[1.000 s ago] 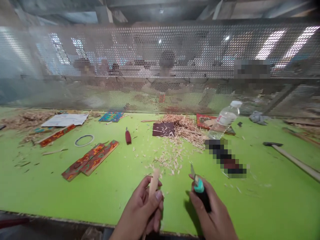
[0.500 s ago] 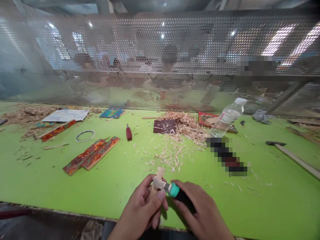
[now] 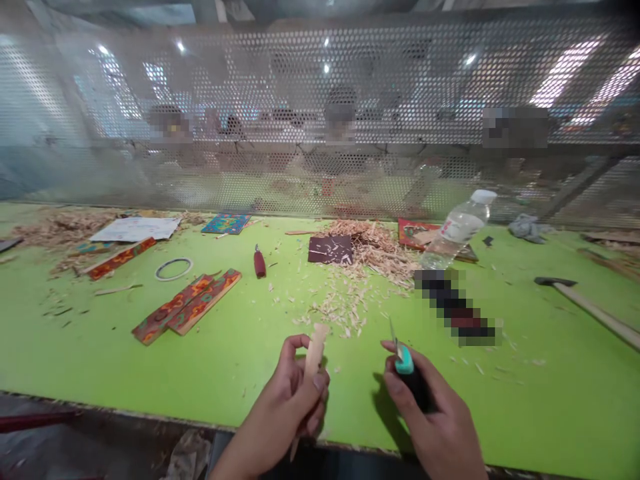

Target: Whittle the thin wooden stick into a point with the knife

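Near the front edge of the green table, my left hand is closed around a slim piece of pale wood. The wood stands tilted upward, with notches near its top end. To the right, my right hand grips a utility knife with a black and teal handle. Its blade points up and away from me, apart from the wood. Pale wood shavings lie scattered just beyond both hands.
Patterned wooden strips, a tape ring and a red-handled carving knife lie to the left. A dark sandpaper-like sheet and a tilted plastic bottle are further back. A hammer lies right. A perforated screen closes the back.
My right hand has moved right with the knife, taking the blade off the wood and turning it upward. My left hand keeps the wood, now raised slightly and more fully visible.
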`<action>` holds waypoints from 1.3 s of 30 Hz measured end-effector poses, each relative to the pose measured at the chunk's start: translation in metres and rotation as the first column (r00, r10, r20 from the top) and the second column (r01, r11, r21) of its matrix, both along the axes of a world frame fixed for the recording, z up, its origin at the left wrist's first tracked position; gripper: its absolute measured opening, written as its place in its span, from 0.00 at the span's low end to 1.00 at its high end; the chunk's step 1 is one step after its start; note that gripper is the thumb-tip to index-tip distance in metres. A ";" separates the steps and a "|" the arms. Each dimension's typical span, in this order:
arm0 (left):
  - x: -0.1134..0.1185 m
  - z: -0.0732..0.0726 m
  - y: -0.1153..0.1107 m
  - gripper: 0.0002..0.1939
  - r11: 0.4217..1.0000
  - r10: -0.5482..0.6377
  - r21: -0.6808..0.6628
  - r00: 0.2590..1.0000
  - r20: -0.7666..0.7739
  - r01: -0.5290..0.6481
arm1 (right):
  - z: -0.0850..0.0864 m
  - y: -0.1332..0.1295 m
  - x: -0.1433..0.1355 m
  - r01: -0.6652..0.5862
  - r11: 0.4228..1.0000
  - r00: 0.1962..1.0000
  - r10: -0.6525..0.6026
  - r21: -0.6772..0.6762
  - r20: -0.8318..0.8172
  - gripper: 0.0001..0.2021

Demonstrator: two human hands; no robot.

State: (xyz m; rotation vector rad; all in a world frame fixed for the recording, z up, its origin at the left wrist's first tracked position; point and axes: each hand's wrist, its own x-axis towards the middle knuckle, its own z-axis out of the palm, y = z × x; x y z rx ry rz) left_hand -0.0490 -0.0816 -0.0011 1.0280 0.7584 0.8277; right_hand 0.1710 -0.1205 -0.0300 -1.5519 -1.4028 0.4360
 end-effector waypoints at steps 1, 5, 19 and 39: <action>0.000 0.000 0.000 0.21 1.000 -0.001 -0.005 1.000 0.014 0.001 | 0.000 0.000 -0.001 0.000 1.000 1.000 0.000 0.006 -0.015 0.17; -0.001 -0.002 0.000 0.21 0.998 0.025 -0.053 0.996 0.081 -0.021 | 0.008 0.002 -0.008 -0.102 0.994 0.994 0.103 0.025 -0.045 0.13; -0.002 -0.005 0.000 0.20 0.990 0.024 -0.143 0.991 0.129 -0.006 | 0.015 0.002 -0.009 -0.133 0.991 0.991 0.133 0.014 -0.011 0.12; -0.006 -0.002 -0.002 0.30 0.994 -0.097 -0.043 0.995 -0.015 0.096 | 0.014 0.015 -0.009 -0.394 0.908 0.881 0.330 0.139 0.340 0.21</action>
